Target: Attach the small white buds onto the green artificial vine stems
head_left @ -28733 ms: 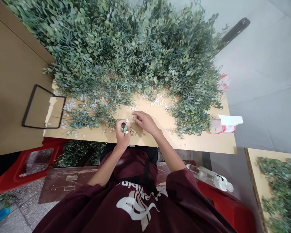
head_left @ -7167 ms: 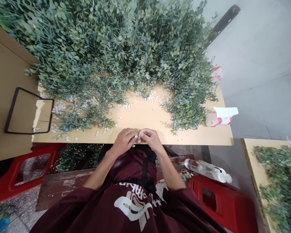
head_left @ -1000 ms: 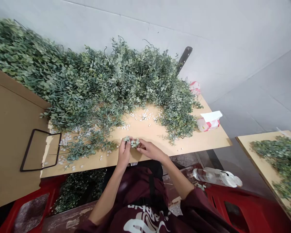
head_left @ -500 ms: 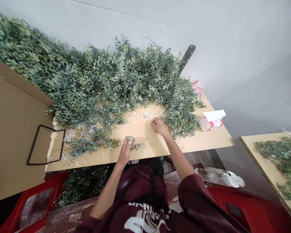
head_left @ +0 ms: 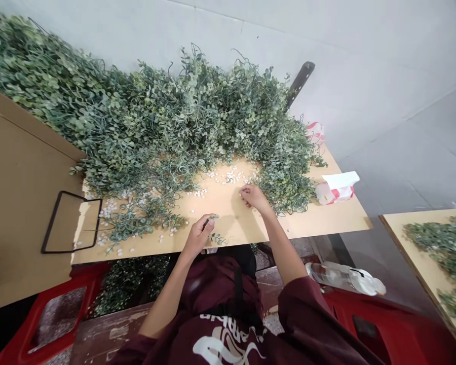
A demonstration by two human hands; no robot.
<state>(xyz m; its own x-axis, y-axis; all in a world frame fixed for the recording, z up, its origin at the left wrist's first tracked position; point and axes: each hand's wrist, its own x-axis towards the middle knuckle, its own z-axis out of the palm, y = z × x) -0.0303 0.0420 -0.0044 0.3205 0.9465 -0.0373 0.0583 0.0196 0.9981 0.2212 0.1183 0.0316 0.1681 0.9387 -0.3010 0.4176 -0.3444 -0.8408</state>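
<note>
My left hand (head_left: 198, 234) is closed around a small sprig of artificial leaves (head_left: 217, 238), whose leafy end sticks out to the right over the table's front edge. My right hand (head_left: 253, 196) hovers over the table with its fingertips pinched together; anything between them is too small to make out. Just beyond it lie scattered small white pieces (head_left: 233, 176), like little caps or beads. A large heap of green artificial foliage (head_left: 197, 116) runs along the back of the table. Some loose sprigs (head_left: 137, 221) lie left of my left hand among more white pieces.
A cardboard box side (head_left: 26, 203) and a black wire frame (head_left: 53, 223) stand at the left end of the table (head_left: 311, 228). A tissue pack (head_left: 336, 190) is at the right. Below are a red stool (head_left: 387, 314) and a plastic bottle (head_left: 342, 278).
My left hand has turned slightly, and the sprig in it has tilted lower. My right hand stays near the same spot, its fingers slightly shifted. The whole view has moved a little.
</note>
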